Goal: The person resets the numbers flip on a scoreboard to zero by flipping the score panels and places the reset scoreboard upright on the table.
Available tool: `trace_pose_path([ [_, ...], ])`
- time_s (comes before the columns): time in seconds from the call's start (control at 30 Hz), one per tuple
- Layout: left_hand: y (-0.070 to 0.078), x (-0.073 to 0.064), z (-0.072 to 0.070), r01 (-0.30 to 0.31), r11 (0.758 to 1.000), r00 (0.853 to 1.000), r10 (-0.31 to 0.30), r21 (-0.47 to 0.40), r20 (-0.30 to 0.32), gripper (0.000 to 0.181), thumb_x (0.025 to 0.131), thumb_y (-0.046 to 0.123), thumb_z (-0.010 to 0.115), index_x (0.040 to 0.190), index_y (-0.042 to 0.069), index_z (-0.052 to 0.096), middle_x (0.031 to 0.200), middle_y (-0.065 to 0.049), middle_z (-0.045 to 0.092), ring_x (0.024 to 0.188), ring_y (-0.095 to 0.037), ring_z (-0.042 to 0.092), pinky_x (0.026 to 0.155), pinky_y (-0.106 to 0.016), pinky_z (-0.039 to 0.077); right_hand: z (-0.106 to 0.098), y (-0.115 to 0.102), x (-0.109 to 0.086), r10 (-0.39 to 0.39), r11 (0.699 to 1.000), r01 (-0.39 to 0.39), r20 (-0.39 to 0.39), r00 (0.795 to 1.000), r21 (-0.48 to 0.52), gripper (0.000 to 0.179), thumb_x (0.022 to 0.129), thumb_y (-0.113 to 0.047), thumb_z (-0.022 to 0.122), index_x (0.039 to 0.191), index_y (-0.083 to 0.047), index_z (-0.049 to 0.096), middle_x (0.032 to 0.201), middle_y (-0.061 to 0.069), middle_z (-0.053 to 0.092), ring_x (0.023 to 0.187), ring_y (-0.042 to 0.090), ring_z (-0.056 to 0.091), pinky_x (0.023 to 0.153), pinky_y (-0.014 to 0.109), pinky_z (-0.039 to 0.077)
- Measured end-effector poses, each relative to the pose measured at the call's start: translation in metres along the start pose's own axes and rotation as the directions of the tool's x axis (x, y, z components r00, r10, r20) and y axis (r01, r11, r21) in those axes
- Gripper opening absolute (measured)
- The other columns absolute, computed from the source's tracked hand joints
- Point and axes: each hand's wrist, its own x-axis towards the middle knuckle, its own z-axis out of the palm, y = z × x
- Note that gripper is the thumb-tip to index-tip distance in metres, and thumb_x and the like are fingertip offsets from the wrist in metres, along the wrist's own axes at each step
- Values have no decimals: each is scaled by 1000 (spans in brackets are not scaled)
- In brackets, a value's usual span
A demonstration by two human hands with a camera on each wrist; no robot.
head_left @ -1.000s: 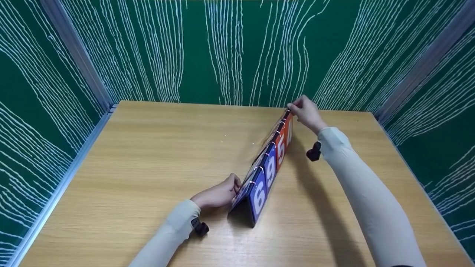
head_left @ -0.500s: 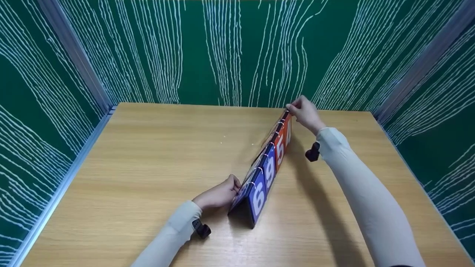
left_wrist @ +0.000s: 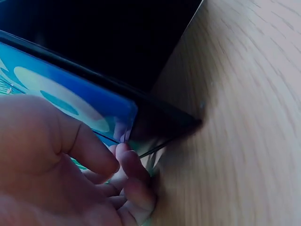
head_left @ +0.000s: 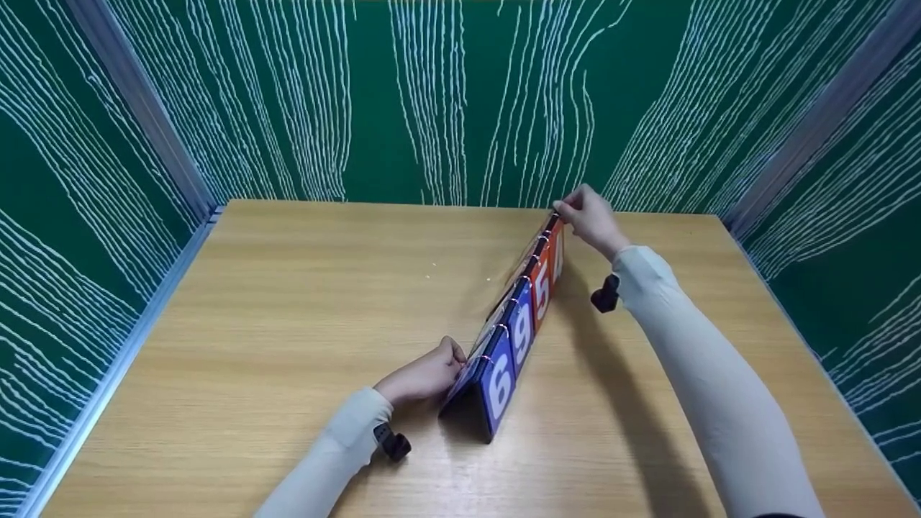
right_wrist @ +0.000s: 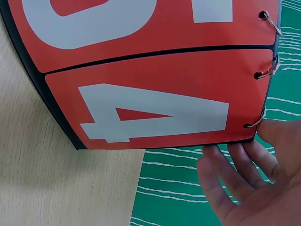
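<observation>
Glare [head_left: 460, 493] and a long shadow [head_left: 611, 374] mark the table [head_left: 324, 288]; the left wrist view looks dim.

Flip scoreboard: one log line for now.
flip scoreboard: tented on table | left hand: at near end | right hand: gripping far top corner

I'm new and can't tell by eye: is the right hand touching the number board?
Touching. The right wrist view shows the right hand meeting the number board at its ringed corner, thumb against the edge.
</observation>
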Motion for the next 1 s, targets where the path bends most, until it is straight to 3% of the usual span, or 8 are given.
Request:
trace_pose_path([
  [0.23, 1, 0, 0, 22, 999, 997, -20, 26, -80, 8, 102, 6, 42, 106, 1, 47, 99, -14, 57, 103, -30, 57, 99, -46, 47, 0, 2, -2, 2, 1000, -2, 0, 1000, 14, 32, 107, -34, 51, 125, -8, 48, 119, 12, 57, 107, 24, 56, 92, 38, 52],
  [0.47, -1, -1, -2, 2, 1000, 989, -4, -14, -146, 9, 100, 5, 43, 106, 0, 48, 106, -17, 60, 109, -30, 57, 102, -46, 45, 1, 2, 1, -39, 999, 39, -21, 999, -31, 30, 107, -32, 50, 121, -6, 49, 113, 11, 58, 98, 18, 56, 81, 30, 51],
  [0.6, 1, -1, -4, 15, 999, 981, -24, -49, -192, 10, 102, 7, 43, 108, 1, 49, 106, -15, 60, 109, -28, 56, 101, -43, 45, 0, 2, 2, -31, 999, 31, -17, 999, -21, 30, 107, -32, 50, 122, -6, 48, 114, 11, 58, 102, 22, 57, 83, 32, 52],
  [0.77, 6, 0, -7, 26, 993, 966, -54, -113, -252, 12, 102, 8, 44, 110, 2, 50, 109, -16, 61, 107, -27, 57, 99, -41, 46, 0, 2, 1, -26, 1000, 25, -11, 1000, -11, 31, 107, -33, 50, 123, -7, 47, 117, 12, 58, 105, 24, 57, 85, 33, 51],
  [1.0, 10, -3, -12, 78, 984, 931, -130, -161, -341, 15, 104, 14, 42, 112, 5, 50, 114, -18, 63, 110, -29, 58, 101, -44, 46, 1, 1, 2, -27, 1000, 26, -12, 1000, -9, 29, 107, -32, 50, 122, -7, 48, 116, 11, 58, 108, 27, 58, 83, 31, 52],
])
